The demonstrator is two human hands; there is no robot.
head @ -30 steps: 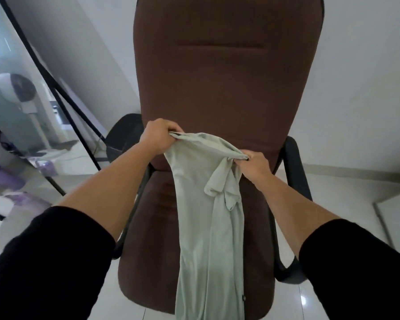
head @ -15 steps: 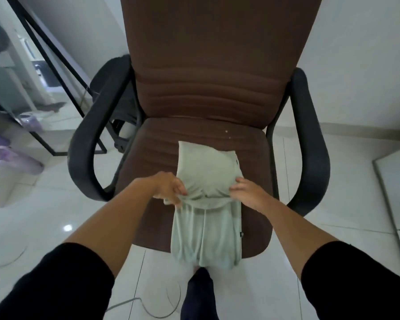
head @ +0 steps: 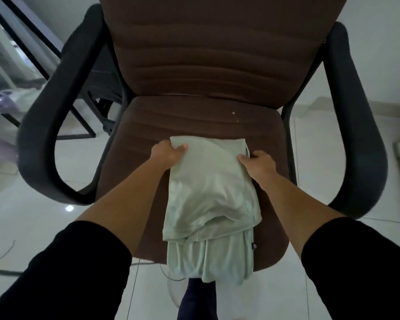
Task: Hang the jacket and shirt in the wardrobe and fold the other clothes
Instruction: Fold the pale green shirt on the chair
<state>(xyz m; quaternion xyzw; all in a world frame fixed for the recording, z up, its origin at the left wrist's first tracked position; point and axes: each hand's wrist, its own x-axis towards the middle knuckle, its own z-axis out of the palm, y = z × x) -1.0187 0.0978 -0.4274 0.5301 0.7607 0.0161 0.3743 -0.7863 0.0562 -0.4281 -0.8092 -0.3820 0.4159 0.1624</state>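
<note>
A pale green garment (head: 208, 195) lies folded over on the brown seat of an office chair (head: 194, 116), its lower end hanging over the seat's front edge. My left hand (head: 165, 155) grips the garment's far left corner, thumb on top. On the far right edge my right hand (head: 258, 163) pinches the cloth. Both hands press the top fold toward the chair back. No jacket, shirt or wardrobe is in view.
Black armrests (head: 46, 125) curve on both sides of the seat. A black metal frame (head: 32, 56) and glass panel stand at the left. Light tiled floor (head: 333, 229) surrounds the chair. A dark foot (head: 199, 299) shows below the seat's front edge.
The garment went from held up in the air to laid on the seat. Both hands then carried its upper part forward, folding it over toward the chair back.
</note>
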